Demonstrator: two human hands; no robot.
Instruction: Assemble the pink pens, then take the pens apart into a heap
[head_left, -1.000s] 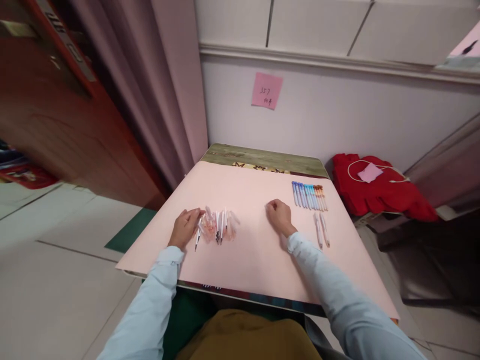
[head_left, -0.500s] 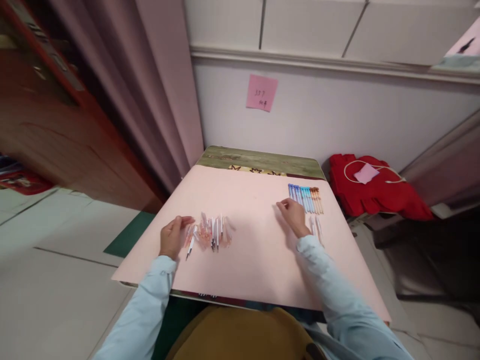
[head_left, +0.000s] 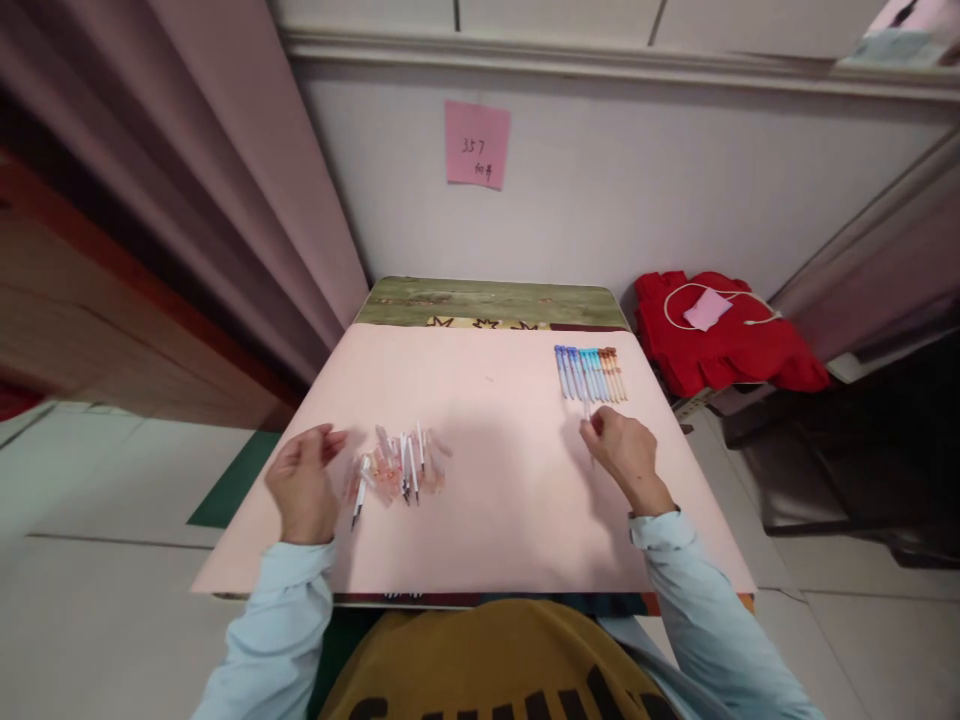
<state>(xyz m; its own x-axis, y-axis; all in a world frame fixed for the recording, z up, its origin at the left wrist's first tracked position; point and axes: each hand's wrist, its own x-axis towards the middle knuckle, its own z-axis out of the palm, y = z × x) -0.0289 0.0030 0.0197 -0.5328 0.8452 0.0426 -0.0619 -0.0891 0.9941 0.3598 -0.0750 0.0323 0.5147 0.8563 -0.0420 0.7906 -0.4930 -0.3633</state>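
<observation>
Left hand: my left hand (head_left: 304, 487) hovers over the near left part of the sheet, released, with the fingers loosely spread and curled and nothing in it.
Nearest to it: the loose pile of pens (head_left: 397, 470) lies just to the right of my fingertips, not touched; one white pen with a dark tip sticks out on the side towards my hand.
Right hand: my right hand (head_left: 628, 455) is over the right part of the sheet, thumb and fingertips pinched together on a slim pen (head_left: 586, 408).
Slim pen: it is pale and thin, pointing away from me out of my fingertips; it is blurred, so I cannot tell its colour for sure.
Where it is: its far end comes just short of the near ends of the row of pens (head_left: 589, 372).
Row of pens: they lie side by side and parallel at the far right of the sheet, blue ones on the left and orange ones on the right.
Sheet: a pink sheet (head_left: 495, 520) covers most of the table (head_left: 487, 298), whose green far edge shows beyond it.
Wall: a pink note (head_left: 477, 144) with handwriting is stuck above the table.
Right of table: a red cloth (head_left: 720, 340) with a white cord (head_left: 675, 300) on it.
Left of table: a curtain (head_left: 247, 190) hangs down.
Sleeves: both my arms are in light blue.
</observation>
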